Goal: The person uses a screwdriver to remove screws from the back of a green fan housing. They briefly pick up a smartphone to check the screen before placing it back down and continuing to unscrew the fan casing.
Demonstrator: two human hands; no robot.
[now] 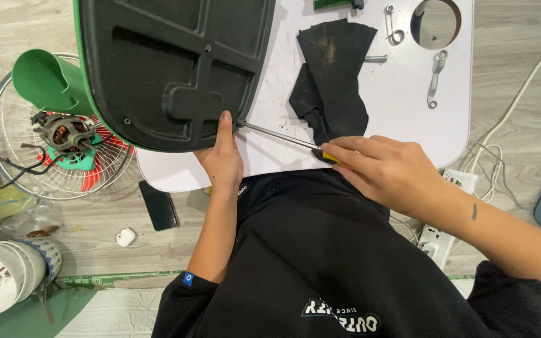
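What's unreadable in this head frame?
- Screwdriver handle: wrapped by right hand.
- Screwdriver tip and screw: too small, beside left hand.
- Black base: top cut by frame edge.
- Motor wiring: too small.
- Table under black cloth: covered.

Black short-sleeved shirt, white chest print

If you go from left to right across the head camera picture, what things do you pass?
Stacked bowls → fan motor → phone → left hand → screwdriver → right hand → power strip.
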